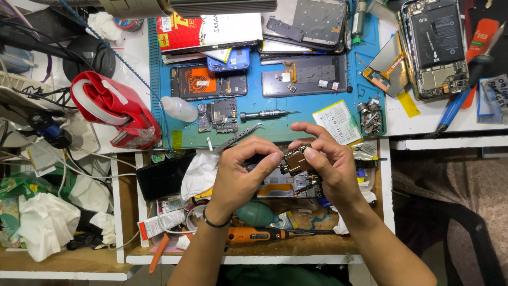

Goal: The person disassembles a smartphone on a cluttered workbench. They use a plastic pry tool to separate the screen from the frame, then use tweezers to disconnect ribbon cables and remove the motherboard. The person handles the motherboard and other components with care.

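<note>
Fingertips of both hands pinch one small board (pixel 296 160) at frame centre — left hand (pixel 241 172) gripping its left edge with curved tweezers (pixel 239 137) tucked in the palm, right hand (pixel 328 161) closed on its right edge. Best held by the edges, steady over the drawer (pixel 312 244). Beyond, on the blue mat (pixel 254 127), a screwdriver (pixel 264 114) lies.

Blue work mat (pixel 254 119), red tape dispenser (pixel 114 108), white squeeze bottle (pixel 179 109) — orange screwdriver (pixel 256 234), opened phone (pixel 435 47)

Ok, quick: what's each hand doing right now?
Left hand: closed, pinching the small circuit board, tweezers also in its grip.
Right hand: closed, pinching the same board from the other side.
</note>
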